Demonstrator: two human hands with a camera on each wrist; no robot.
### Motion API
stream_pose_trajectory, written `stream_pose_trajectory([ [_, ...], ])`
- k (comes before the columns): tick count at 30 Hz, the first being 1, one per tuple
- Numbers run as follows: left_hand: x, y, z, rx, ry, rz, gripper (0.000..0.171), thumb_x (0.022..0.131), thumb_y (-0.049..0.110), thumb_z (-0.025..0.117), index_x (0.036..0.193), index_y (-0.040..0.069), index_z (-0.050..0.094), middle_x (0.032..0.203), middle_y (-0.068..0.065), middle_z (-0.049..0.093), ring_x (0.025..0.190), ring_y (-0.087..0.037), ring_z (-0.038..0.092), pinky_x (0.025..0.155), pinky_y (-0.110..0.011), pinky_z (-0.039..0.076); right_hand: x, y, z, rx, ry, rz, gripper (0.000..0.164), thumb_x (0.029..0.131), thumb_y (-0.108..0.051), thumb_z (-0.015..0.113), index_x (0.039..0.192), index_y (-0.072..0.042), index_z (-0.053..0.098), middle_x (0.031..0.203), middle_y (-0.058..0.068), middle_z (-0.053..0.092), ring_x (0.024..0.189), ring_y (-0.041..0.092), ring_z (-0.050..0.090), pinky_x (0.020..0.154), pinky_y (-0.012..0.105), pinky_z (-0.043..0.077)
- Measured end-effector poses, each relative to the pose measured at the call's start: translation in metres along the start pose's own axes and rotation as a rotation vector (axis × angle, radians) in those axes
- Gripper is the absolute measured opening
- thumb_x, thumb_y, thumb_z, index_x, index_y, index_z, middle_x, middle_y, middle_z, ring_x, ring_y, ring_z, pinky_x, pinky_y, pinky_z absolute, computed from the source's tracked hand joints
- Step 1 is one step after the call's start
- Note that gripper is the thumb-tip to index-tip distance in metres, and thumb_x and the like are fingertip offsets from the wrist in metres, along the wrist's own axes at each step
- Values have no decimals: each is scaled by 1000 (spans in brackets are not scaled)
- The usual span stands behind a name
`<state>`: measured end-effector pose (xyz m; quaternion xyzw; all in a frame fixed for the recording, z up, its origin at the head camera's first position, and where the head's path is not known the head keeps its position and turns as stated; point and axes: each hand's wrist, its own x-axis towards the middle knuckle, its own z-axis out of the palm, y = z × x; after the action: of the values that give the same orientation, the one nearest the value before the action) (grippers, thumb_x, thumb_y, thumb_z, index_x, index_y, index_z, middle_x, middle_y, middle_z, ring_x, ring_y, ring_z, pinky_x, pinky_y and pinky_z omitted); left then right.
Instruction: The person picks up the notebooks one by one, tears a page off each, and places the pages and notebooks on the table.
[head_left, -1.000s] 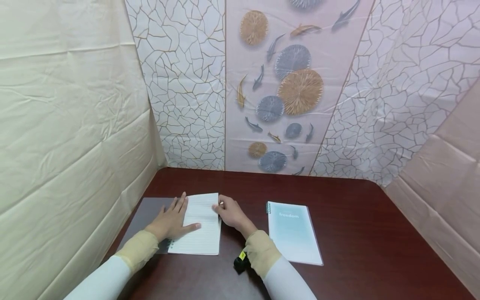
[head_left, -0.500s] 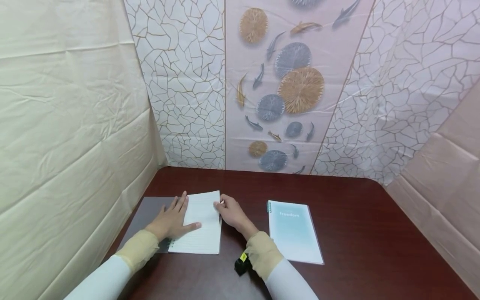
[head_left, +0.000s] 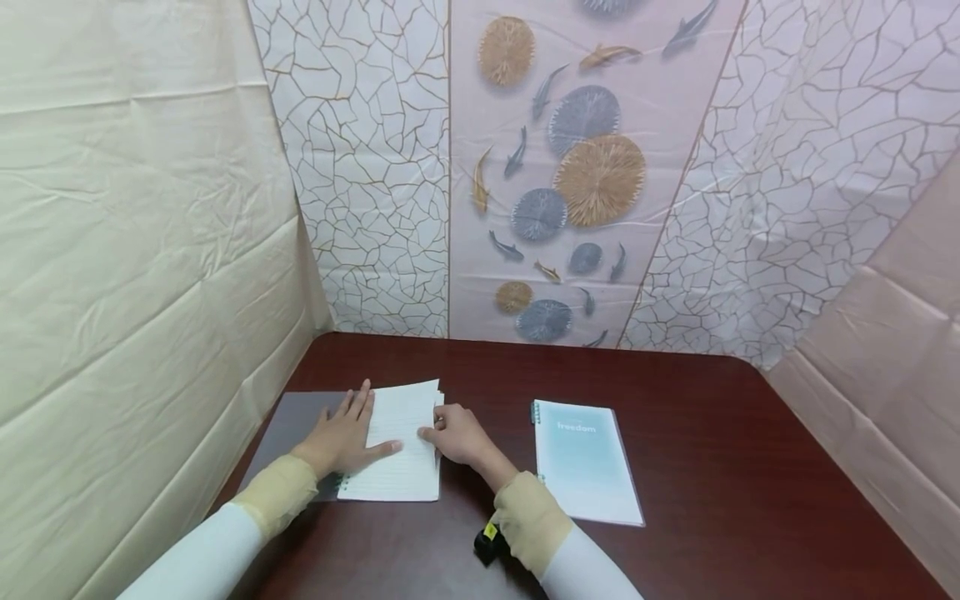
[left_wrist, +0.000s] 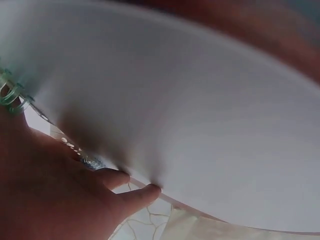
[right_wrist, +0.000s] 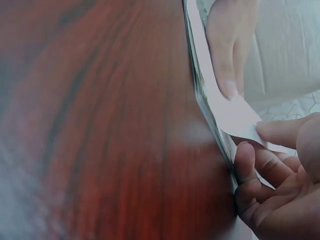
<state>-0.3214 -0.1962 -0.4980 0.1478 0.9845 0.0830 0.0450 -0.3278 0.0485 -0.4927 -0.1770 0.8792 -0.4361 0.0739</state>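
A spiral notebook lies at the left of the table with a ruled page facing up and its grey cover folded out to the left. My left hand rests on the page with fingers spread. Green binding rings show beside it in the left wrist view. At the page's right edge, my right hand pinches a sheet between thumb and fingers. That sheet bends up from the stack in the right wrist view, the lower fingers curled beside the notebook's edge.
A second spiral notebook, pale teal with "freedom" on its cover, lies closed to the right on the dark red wooden table. A small black object with a yellow label sits by my right sleeve. Cloth hangs around the table.
My right hand has moved slightly down and left along the page edge. The top right corner of the sheet now stands apart from those beneath. My left hand stays in place.
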Motion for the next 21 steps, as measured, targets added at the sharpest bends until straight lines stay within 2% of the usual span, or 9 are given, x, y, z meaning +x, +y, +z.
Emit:
stream_pose_trajectory([
  [5,-1,1,1,0,-6,2,120,96,84,44,167,-6,10,176,-22,-2,160,-49,11,117,-80,16,-3,0,1,12,12,-2,25,104,-18,70,83,-4,64,62,5,68,50,15,58,48,27,41],
  [8,0,0,2,-1,1,1,120,96,84,44,167,-6,10,176,-23,-1,159,-50,11,116,-81,15,-5,1,2,17,25,3,26,104,-17,70,82,-4,64,60,9,67,48,15,55,47,27,39],
  [12,0,0,3,1,9,1,119,96,84,42,167,-6,11,176,-23,-2,159,-50,11,117,-81,15,-8,1,2,20,29,20,24,103,-17,70,82,-6,66,59,9,66,50,17,60,46,27,40],
  [15,-1,1,2,2,13,2,117,97,83,42,167,-6,12,176,-23,-1,159,-50,11,117,-81,15,-9,2,1,24,31,28,30,103,-16,71,76,-7,61,56,8,64,53,19,67,46,27,41],
  [21,1,1,2,8,13,2,116,98,83,41,167,-6,12,176,-23,-1,159,-50,11,117,-81,15,-11,3,0,37,23,22,40,102,-15,72,68,-9,51,51,9,60,54,19,70,45,26,40],
])
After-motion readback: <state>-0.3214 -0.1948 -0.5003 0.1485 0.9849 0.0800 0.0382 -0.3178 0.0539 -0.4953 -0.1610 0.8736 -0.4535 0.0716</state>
